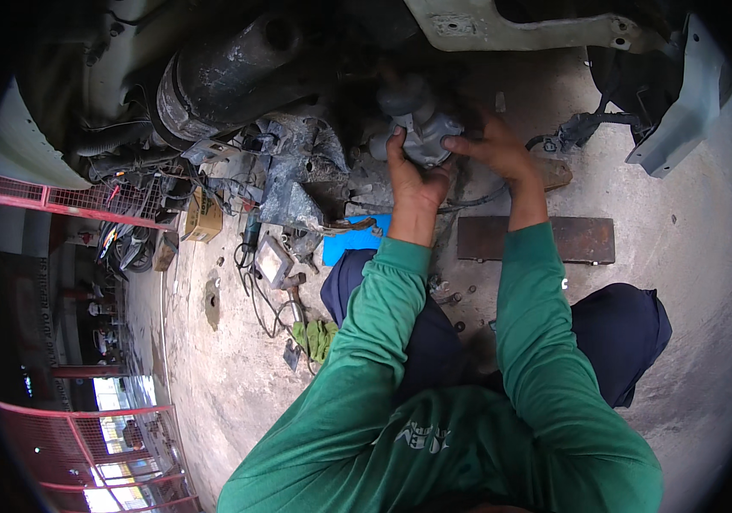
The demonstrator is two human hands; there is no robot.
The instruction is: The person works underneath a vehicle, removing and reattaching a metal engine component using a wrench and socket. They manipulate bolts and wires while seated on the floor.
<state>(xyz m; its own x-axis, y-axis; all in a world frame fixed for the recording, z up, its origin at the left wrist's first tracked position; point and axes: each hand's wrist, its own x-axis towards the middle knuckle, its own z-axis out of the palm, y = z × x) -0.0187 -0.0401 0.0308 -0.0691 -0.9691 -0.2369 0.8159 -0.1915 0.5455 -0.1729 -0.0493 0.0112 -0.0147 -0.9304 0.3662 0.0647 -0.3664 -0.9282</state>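
While the left hand cupped a rounded grey metal housing from its near side, the right hand clasped its right side, thumb pressed against it. The housing sat between both palms, beyond a rust-brown metal case on the concrete floor.

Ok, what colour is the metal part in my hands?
The metal part is silvery grey; it shows in the head view, the only one.

Dull, fairly smooth metal is shown by the gripped housing. Worn, matt metal is seen on the brown case below-right of the grip, crumpled cloth in the rag below-left.
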